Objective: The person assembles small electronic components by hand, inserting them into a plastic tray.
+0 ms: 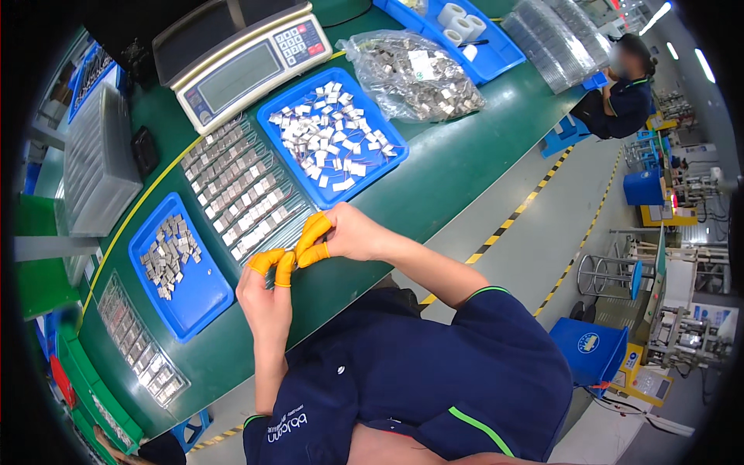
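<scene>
My left hand [265, 304] and my right hand [353, 234] meet over the near edge of a clear tray [298, 209] that holds rows of small silvery-white rectangular parts with thin wires. Yellow covers sheathe the thumbs and some fingers. Both hands pinch at one spot, and the covered fingertips hide whatever is between them. Just beyond my right hand lies a blue tray [394, 160] with a loose pile of white wired parts [329, 136]. Left of my left hand is another blue tray [188, 310], where bare grey metallic parts [169, 252] are heaped.
Beyond the trays stand a weighing scale [240, 77] and a plastic bag of parts [418, 77]. A blue bin [504, 58] holds white rolls. Another filled clear tray [136, 341] lies far left. Stacked clear trays [97, 167] rise behind it. A co-worker [626, 97] sits at the upper right.
</scene>
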The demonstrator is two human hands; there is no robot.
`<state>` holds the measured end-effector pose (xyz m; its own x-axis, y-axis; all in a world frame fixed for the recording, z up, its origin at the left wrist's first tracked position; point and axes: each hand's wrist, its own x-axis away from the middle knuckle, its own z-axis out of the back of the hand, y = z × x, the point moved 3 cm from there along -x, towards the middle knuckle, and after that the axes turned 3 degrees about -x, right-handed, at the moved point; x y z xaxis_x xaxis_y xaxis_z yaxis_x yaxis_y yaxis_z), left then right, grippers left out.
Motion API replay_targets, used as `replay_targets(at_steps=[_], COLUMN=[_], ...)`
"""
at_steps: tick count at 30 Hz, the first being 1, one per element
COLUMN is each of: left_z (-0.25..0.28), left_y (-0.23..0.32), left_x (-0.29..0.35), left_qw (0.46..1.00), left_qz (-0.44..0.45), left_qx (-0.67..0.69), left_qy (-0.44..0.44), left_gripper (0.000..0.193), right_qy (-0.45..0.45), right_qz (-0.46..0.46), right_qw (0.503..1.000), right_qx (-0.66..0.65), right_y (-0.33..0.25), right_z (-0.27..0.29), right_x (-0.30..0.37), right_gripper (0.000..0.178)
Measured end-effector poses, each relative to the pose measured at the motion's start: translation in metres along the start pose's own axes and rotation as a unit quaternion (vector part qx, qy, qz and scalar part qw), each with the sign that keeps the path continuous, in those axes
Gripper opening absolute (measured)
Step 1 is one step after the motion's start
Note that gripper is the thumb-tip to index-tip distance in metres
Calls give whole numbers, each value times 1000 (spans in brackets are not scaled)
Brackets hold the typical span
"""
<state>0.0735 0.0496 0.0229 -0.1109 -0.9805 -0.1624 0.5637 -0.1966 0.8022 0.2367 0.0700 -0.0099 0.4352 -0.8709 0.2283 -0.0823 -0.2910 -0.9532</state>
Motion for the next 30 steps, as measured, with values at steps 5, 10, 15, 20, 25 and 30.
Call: replay_targets(at_steps=[5,10,15,20,25,30], left_z=[1,-6,-24,-32,-36,-34], left_y=[8,2,-33,-36,-39,-38], left_x=[-5,-5,-6,-17,-13,-10], left_qw=[996,994,975,945,924,931], left_qz=[-69,-79,162,191,234,206], left_qx=[-53,-74,142,257,295,292], left_qy=[-10,-21,-49,-62,-68,-74], left_gripper=[12,14,15,17,19,23], right_qy=[44,92,155,287,279,280], right_qz=[65,35,9,186,288,289], right_qw=[991,947,943,897,840,825], right_qx=[113,305,295,279,366,398], right_y=[-6,-11,-6,-13,1,-4], right_z=[3,1,2,-1,-10,-9], right_x=[0,5,3,18,16,12], right_gripper=[18,18,25,28,19,16])
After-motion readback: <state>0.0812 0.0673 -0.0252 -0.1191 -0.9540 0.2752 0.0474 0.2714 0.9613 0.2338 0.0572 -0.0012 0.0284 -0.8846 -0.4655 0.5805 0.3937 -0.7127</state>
